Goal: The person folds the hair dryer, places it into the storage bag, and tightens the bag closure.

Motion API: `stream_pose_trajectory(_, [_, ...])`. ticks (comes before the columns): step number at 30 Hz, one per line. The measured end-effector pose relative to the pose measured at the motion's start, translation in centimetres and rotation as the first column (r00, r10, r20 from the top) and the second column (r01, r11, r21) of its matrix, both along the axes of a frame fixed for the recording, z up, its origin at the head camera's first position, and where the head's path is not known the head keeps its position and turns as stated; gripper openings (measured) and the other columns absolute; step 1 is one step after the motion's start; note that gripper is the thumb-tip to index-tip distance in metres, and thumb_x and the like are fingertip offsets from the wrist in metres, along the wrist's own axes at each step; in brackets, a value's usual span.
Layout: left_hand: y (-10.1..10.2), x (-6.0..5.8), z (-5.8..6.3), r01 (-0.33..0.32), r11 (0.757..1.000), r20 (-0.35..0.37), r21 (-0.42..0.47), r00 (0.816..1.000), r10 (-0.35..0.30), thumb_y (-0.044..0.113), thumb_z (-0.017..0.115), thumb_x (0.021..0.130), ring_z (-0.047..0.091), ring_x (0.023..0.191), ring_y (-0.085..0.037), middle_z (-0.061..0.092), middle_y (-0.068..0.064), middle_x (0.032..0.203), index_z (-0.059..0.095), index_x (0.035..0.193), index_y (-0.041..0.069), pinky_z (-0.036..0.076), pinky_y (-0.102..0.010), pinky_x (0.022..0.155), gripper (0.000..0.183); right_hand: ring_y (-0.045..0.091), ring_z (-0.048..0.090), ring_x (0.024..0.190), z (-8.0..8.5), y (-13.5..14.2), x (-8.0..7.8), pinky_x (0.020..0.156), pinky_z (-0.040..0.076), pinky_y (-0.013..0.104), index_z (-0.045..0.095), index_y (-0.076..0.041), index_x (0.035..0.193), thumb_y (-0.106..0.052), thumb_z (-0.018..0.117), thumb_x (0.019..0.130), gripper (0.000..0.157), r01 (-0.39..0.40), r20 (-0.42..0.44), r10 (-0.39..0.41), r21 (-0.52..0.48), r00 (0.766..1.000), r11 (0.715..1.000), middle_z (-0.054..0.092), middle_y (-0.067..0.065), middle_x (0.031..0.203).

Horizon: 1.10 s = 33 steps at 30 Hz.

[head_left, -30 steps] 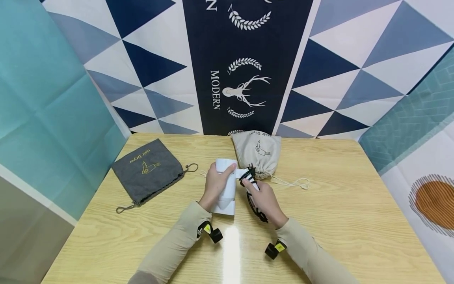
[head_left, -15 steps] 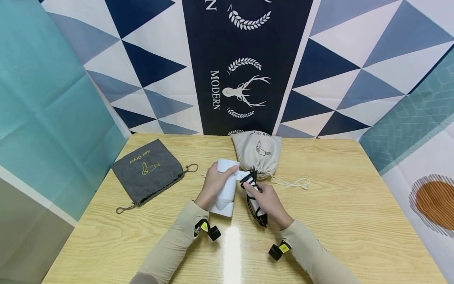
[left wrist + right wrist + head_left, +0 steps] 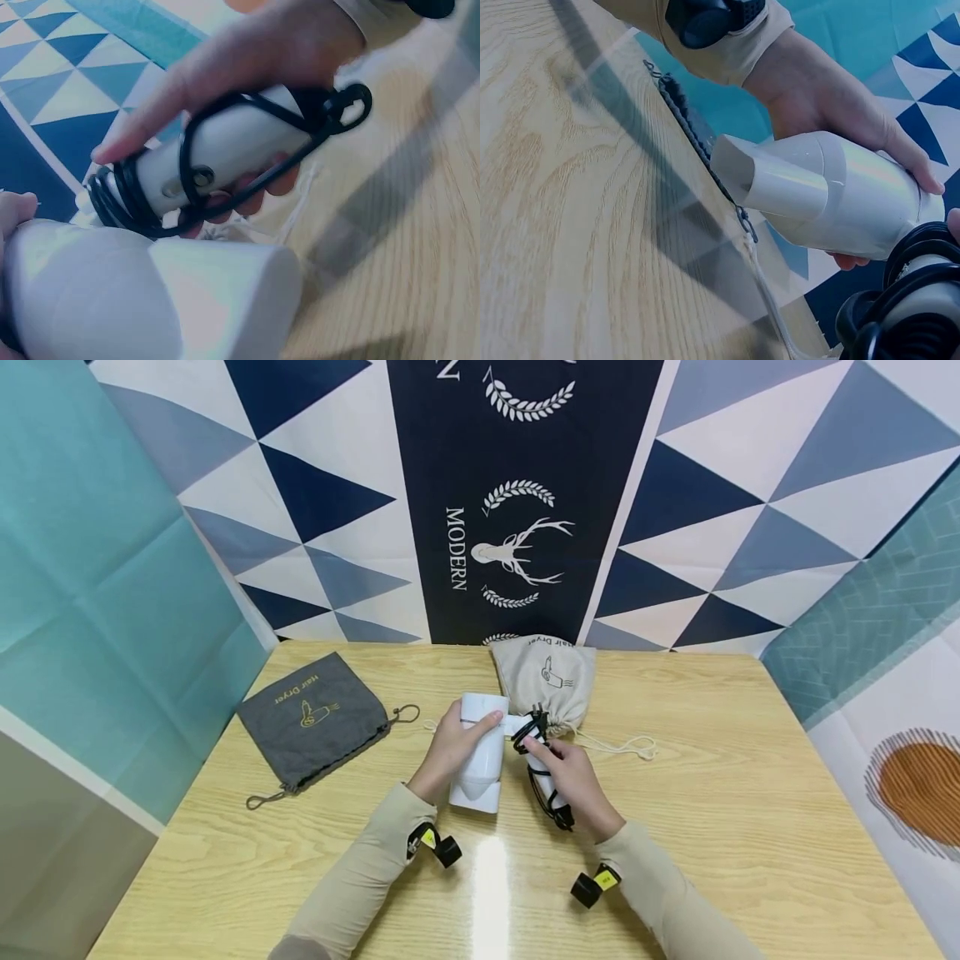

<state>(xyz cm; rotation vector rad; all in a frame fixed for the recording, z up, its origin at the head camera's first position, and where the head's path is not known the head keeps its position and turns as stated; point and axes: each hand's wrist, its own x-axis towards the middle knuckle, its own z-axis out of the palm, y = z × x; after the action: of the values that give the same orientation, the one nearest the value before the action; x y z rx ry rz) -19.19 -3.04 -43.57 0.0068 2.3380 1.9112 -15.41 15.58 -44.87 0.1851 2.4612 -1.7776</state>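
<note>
A white hair dryer (image 3: 482,760) is held above the table by both hands. My left hand (image 3: 452,747) grips its barrel, thumb across the top near the rear end. The flared nozzle (image 3: 784,180) points toward my body. My right hand (image 3: 576,781) is wrapped round the handle (image 3: 225,150), its thumb along the upper side. A black power cord (image 3: 131,195) is wound round the handle, with its plug showing near the hinge end. Behind the dryer lies a beige drawstring bag (image 3: 546,681) with a hair dryer print, its neck gathered and its body bulging.
A flat dark grey drawstring bag (image 3: 313,722) printed "Hair Dryer" lies at the left on the wooden table (image 3: 712,760). The beige bag's white drawstring (image 3: 618,746) trails to the right. A patterned cloth wall (image 3: 517,493) stands along the table's back edge.
The hair dryer has shifted slightly right in both hands, its barrel tilting a little and then straightening. My right hand has slid a little rightward with the handle. Both bags stay put.
</note>
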Motion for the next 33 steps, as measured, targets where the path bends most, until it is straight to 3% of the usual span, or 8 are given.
stream_pose_trajectory(7, [0.2,0.2,-0.3,-0.052,0.998,-0.067,-0.019,0.997,0.050,0.043,0.066,0.090,0.062,0.078,-0.022,0.061,-0.019,0.106,0.047,0.131,0.001,0.055,-0.033,0.064,0.062,0.010,0.042,0.057,0.6,0.0,0.1,0.053,0.038,0.024,0.045,-0.013,0.065,-0.047,0.064,0.091,0.047,-0.014,0.010,0.014,0.003,1.000,1.000,0.041,-0.004,0.060])
stream_pose_trajectory(13, [0.8,0.6,-0.2,-0.107,0.994,-0.046,-0.001,0.993,0.107,0.044,0.066,0.089,0.061,0.077,-0.021,0.060,-0.018,0.106,0.044,0.135,0.002,0.054,-0.032,0.061,0.066,0.009,0.042,0.055,0.6,-0.2,0.1,0.052,0.039,0.023,0.052,-0.012,0.067,-0.046,0.067,0.090,0.043,0.023,0.018,-0.022,-0.027,1.000,0.999,0.042,-0.006,0.059])
stream_pose_trajectory(20, [1.1,0.8,-0.1,-0.149,0.989,-0.027,-0.004,0.989,0.149,0.048,0.067,0.088,0.061,0.076,-0.021,0.061,-0.017,0.106,0.043,0.139,0.004,0.054,-0.032,0.061,0.072,0.009,0.041,0.052,0.5,-0.8,0.5,0.050,0.037,0.023,0.047,-0.013,0.063,-0.045,0.067,0.090,0.046,0.057,-0.007,-0.058,-0.062,0.998,0.996,0.039,-0.007,0.055])
stream_pose_trajectory(26, [1.3,1.0,-0.2,-0.176,0.984,-0.025,0.026,0.984,0.177,0.045,0.067,0.088,0.061,0.077,-0.021,0.061,-0.017,0.105,0.045,0.136,0.002,0.054,-0.032,0.061,0.068,0.009,0.048,0.051,0.2,-1.5,0.7,0.052,0.044,0.025,0.065,-0.003,0.081,-0.046,0.066,0.090,0.043,0.116,-0.002,-0.117,-0.092,0.993,0.989,0.051,-0.005,0.058])
stream_pose_trajectory(33, [2.5,1.2,-0.1,-0.220,0.974,0.011,0.059,0.975,0.220,0.046,0.067,0.088,0.060,0.077,-0.019,0.062,-0.015,0.104,0.046,0.135,0.003,0.052,-0.030,0.064,0.067,0.014,0.050,0.069,-0.7,-3.0,1.4,0.065,0.043,0.027,0.060,-0.003,0.092,-0.053,0.050,0.097,0.051,0.184,-0.043,-0.186,-0.045,0.982,0.982,0.053,0.004,0.077])
